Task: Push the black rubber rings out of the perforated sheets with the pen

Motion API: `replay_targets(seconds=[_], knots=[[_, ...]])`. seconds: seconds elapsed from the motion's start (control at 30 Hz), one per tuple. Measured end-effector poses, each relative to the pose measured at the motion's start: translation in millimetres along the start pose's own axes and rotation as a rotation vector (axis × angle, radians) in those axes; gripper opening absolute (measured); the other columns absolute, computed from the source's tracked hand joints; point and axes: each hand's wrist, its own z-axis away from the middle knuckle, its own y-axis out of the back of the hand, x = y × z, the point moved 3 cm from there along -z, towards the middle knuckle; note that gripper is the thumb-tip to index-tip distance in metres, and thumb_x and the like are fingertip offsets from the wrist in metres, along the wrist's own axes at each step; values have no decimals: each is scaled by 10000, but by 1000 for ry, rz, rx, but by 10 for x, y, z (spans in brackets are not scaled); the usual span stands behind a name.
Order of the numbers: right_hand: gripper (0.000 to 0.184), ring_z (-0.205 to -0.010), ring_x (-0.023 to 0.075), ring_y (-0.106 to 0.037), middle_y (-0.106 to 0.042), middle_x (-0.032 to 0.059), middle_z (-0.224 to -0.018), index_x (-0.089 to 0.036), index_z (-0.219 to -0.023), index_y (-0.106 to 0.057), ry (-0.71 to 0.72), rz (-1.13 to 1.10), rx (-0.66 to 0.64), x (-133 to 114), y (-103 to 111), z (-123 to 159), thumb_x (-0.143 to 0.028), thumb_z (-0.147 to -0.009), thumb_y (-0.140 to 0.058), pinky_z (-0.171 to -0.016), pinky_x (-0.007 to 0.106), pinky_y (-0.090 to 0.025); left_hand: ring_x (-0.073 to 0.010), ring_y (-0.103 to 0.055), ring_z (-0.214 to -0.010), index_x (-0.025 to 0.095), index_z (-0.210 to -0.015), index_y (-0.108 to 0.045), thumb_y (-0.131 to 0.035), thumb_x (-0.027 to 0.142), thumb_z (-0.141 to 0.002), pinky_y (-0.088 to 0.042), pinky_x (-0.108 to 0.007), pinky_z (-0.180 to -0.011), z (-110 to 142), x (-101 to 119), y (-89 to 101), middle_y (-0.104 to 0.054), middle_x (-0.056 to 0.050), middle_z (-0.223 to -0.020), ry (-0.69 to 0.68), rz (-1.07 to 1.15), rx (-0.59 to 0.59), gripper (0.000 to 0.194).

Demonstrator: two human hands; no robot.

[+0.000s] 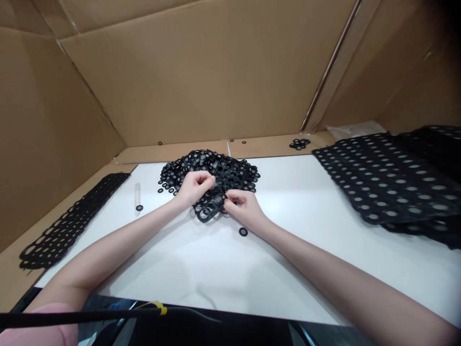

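Pinching a perforated black strip with right hand; left hand closed, contents unclear; near black ring pile on table.

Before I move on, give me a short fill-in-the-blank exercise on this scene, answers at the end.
The right hand pinches a small perforated piece whose colour is ____.
The ring pile sits on a tabletop whose colour is ____.
From the person's view, the clear tube lies to the ____ of the ring pile.
The tall walls around the work area are made of ____.

Missing words: black; white; left; cardboard.
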Motion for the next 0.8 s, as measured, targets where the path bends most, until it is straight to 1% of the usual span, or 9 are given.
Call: replay_targets(seconds=[0.17,0.4,0.6,0.8], knots=[[187,-522,86,-393,-328,-51,-517,-187,-519,-350,-17,-18,6,-20,-2,-10,-200,-661,-470,-496,212,-284,-98,-439,-545,139,-584,-519,-527,402,-782,-337,-215,-535,17,-12,-6,-504,10,-563,-16,-2,36,330],[166,-518,84,-387,-350,-52,-514,-184,-522,-375,-18,-1,5,-18,-10,2,-203,-660,-465,-496,209,-282,-97,-414,-558,146,-589,-498,-509,376,-826,-328,-219,-545,68,-13,-65,-472,18,-567,-53,-61,151,330],[171,-522,86,-389,-361,-52,-512,-186,-520,-375,-7,-16,-4,-15,-15,-1,-201,-662,-469,-499,209,-285,-100,-407,-582,150,-618,-487,-491,370,-864,-332,-220,-567,98,-2,-54,-454,20,-589,-114,-129,158,330],[172,-514,87,-406,-364,-52,-498,-187,-510,-367,-15,-22,-5,-23,-17,-9,-197,-653,-462,-491,209,-283,-102,-408,-584,152,-629,-490,-483,373,-875,-332,-222,-567,93,-1,-64,-458,19,-594,-119,-152,162,331]])
